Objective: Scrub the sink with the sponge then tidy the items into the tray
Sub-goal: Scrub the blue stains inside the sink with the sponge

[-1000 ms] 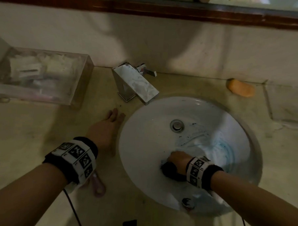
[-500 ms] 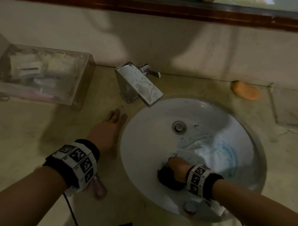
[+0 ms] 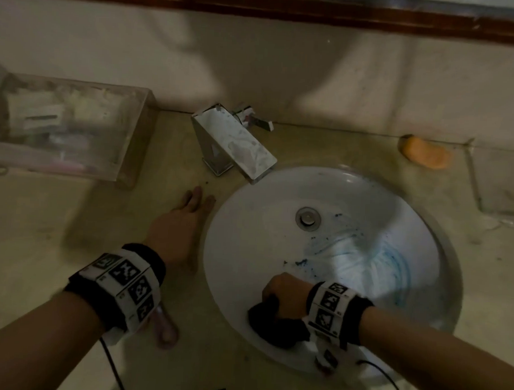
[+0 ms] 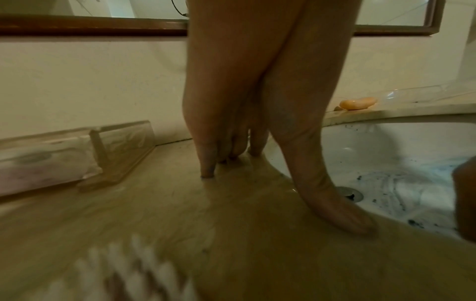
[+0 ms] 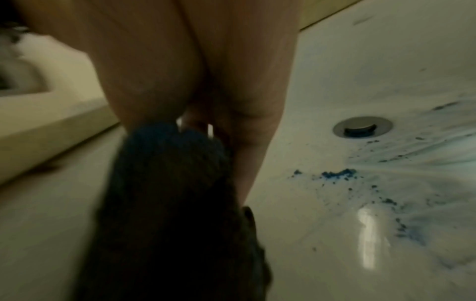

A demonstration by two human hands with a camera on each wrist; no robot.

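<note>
The white round sink (image 3: 248, 224) is set in the beige counter, with blue powder and pale smears right of its drain (image 3: 307, 218). My right hand (image 3: 285, 297) grips a dark sponge (image 3: 276, 325) and presses it on the near wall of the basin; the sponge (image 5: 167, 193) fills the middle of the right wrist view. My left hand (image 3: 177, 229) lies flat on the counter just left of the sink rim, its fingers (image 4: 206, 163) straight. A clear tray (image 3: 128, 148) with several packets stands at the far left by the wall.
A square metal faucet (image 3: 237, 146) stands behind the sink at its left. An orange soap bar (image 3: 425, 153) lies on the counter at the back right. A clear dish (image 3: 503, 182) sits at the right edge. A pinkish object (image 3: 166, 329) lies under my left wrist.
My right hand has slid the sponge towards me and a little left along the basin's near wall. My left hand stays flat on the counter.
</note>
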